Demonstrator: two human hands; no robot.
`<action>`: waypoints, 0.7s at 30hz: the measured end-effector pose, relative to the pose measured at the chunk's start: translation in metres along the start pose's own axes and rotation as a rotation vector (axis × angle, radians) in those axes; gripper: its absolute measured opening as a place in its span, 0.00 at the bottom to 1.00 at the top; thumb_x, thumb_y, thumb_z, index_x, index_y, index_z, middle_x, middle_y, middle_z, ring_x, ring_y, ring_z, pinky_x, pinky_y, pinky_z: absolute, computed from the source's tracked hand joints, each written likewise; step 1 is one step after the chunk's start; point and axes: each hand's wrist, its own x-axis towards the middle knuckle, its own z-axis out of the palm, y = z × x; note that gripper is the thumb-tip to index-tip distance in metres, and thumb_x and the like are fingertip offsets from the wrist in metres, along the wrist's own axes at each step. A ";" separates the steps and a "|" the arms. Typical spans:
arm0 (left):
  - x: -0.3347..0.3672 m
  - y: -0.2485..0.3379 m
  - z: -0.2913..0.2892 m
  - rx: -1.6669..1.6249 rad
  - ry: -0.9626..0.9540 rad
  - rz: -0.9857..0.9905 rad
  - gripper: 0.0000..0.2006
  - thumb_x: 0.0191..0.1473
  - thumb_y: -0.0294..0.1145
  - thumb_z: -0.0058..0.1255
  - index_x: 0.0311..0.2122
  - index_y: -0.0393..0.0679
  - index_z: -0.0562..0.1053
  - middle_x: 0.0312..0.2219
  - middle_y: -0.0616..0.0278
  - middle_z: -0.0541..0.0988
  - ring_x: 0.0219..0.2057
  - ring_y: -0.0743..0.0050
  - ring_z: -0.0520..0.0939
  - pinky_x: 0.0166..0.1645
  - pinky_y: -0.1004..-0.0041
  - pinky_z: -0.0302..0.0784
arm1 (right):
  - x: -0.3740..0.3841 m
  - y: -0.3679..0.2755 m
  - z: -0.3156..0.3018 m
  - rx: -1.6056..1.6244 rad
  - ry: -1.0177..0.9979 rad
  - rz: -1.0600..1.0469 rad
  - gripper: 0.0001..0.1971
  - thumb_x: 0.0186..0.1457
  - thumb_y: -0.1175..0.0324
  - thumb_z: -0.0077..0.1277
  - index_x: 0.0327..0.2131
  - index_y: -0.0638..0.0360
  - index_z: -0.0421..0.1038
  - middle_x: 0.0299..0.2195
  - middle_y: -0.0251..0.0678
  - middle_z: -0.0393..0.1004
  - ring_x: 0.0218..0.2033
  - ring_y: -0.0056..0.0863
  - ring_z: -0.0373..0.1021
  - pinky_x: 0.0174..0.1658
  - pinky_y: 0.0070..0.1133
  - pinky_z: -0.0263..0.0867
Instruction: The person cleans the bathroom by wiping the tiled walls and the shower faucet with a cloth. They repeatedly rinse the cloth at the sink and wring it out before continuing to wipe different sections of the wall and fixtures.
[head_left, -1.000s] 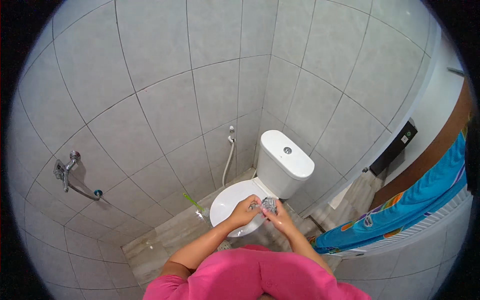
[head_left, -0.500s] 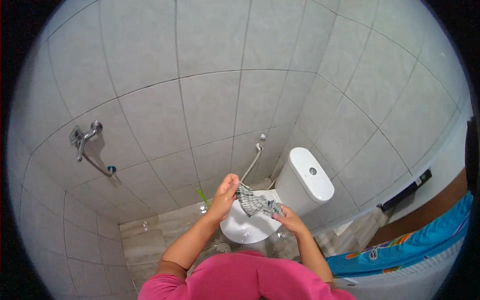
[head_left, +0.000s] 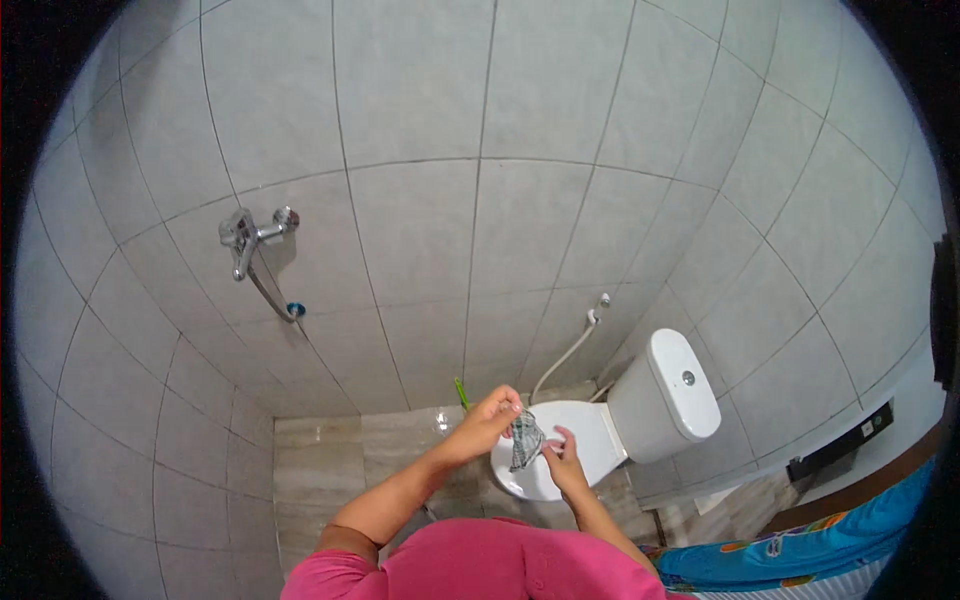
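Observation:
A small black-and-white checked cloth [head_left: 526, 443], folded and crumpled, hangs over the white toilet lid [head_left: 585, 425]. My left hand [head_left: 488, 420] is closed on its upper edge, the fingers pinched. Just right of the cloth is my right hand [head_left: 565, 462], its thumb and fingers spread apart. The right thumb lies at the cloth's edge; whether it touches cannot be made out. The lid is down beneath both hands.
The white cistern [head_left: 650, 400] stands at the right, with a bidet hose [head_left: 566, 362] on the tiled wall behind. A chrome faucet [head_left: 262, 234] juts out at left. A green handle [head_left: 461, 392] rises behind my left hand. A blue patterned curtain [head_left: 800, 545] hangs lower right.
The cloth was stretched between both hands; now it is gathered smaller in my left hand. My right hand's fingers have spread. The view has turned left, so the toilet sits farther right.

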 end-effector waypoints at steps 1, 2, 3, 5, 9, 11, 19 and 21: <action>0.002 0.003 -0.008 -0.026 -0.044 0.009 0.07 0.55 0.36 0.38 0.32 0.46 0.61 0.22 0.71 0.65 0.22 0.85 0.65 0.28 0.83 0.63 | 0.003 -0.012 0.012 0.233 -0.137 0.191 0.22 0.52 0.61 0.41 0.50 0.49 0.49 0.39 0.36 0.61 0.39 0.27 0.59 0.40 0.25 0.58; 0.003 0.003 -0.018 -0.027 -0.061 0.006 0.07 0.55 0.36 0.37 0.32 0.46 0.61 0.22 0.71 0.64 0.22 0.85 0.66 0.28 0.83 0.64 | 0.011 -0.009 0.028 0.364 -0.187 0.250 0.20 0.53 0.59 0.38 0.49 0.49 0.51 0.39 0.34 0.62 0.38 0.26 0.60 0.40 0.25 0.58; 0.005 0.002 -0.028 -0.029 -0.077 0.002 0.07 0.55 0.36 0.37 0.32 0.45 0.61 0.23 0.71 0.64 0.22 0.85 0.66 0.27 0.83 0.64 | 0.020 0.002 0.047 0.495 -0.239 0.307 0.19 0.54 0.57 0.36 0.48 0.48 0.53 0.39 0.32 0.62 0.38 0.25 0.60 0.40 0.26 0.58; 0.003 0.003 -0.053 -0.050 -0.131 -0.037 0.06 0.55 0.36 0.37 0.32 0.46 0.61 0.23 0.71 0.64 0.22 0.85 0.66 0.27 0.83 0.64 | 0.030 -0.020 0.091 0.623 -0.299 0.384 0.19 0.54 0.48 0.29 0.42 0.46 0.59 0.38 0.29 0.64 0.37 0.26 0.63 0.39 0.30 0.60; -0.001 0.027 -0.118 -0.012 -0.211 -0.137 0.06 0.55 0.36 0.38 0.33 0.45 0.61 0.24 0.70 0.65 0.24 0.84 0.68 0.28 0.82 0.66 | 0.077 -0.045 0.150 1.347 -0.681 0.452 0.32 0.47 0.35 0.27 0.37 0.52 0.68 0.27 0.35 0.70 0.29 0.30 0.64 0.46 0.38 0.56; -0.007 0.043 -0.150 0.033 -0.107 -0.168 0.06 0.54 0.35 0.39 0.33 0.46 0.61 0.23 0.70 0.65 0.23 0.84 0.67 0.24 0.81 0.66 | 0.087 -0.084 0.175 1.317 -0.716 0.417 0.34 0.46 0.34 0.27 0.37 0.55 0.67 0.29 0.36 0.70 0.29 0.30 0.65 0.48 0.41 0.54; -0.040 0.066 -0.258 0.109 0.285 0.052 0.04 0.53 0.31 0.39 0.33 0.44 0.62 0.25 0.66 0.71 0.24 0.82 0.69 0.29 0.81 0.66 | 0.132 -0.158 0.200 0.943 -0.604 0.315 0.17 0.55 0.64 0.36 0.44 0.65 0.61 0.42 0.41 0.67 0.43 0.31 0.65 0.47 0.26 0.61; -0.057 0.059 -0.277 0.109 0.342 0.049 0.04 0.53 0.30 0.39 0.33 0.43 0.63 0.28 0.62 0.73 0.25 0.81 0.70 0.30 0.81 0.66 | 0.151 -0.193 0.187 0.937 -0.508 0.262 0.17 0.54 0.64 0.37 0.44 0.65 0.61 0.41 0.40 0.67 0.41 0.30 0.66 0.46 0.25 0.62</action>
